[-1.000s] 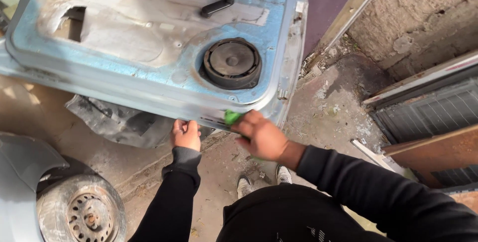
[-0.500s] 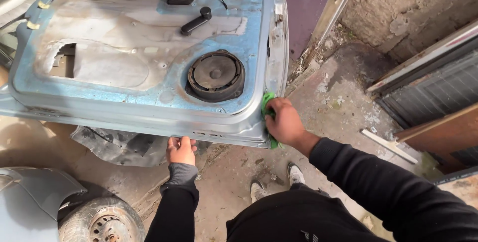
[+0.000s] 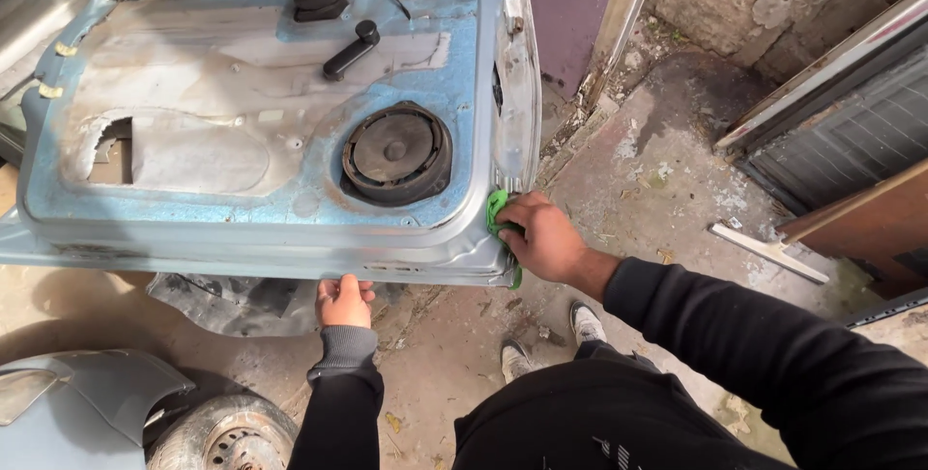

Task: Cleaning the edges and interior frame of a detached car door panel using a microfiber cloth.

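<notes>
- The right hand [image 3: 543, 238] is closed around a green cloth [image 3: 497, 211] and presses it on the back edge of the blue car door [image 3: 290, 209], low down near the corner.
- The left hand [image 3: 342, 302] grips the bottom edge of the door from below, with its fingers curled onto the metal.
- The door stands open and has no inside cover. A round black speaker [image 3: 396, 153] sits in it, just left of the cloth.
- A black window crank [image 3: 350, 50] is higher up on the door.
- A wheel [image 3: 224, 439] lies on the dusty concrete ground, down by the left arm.
</notes>
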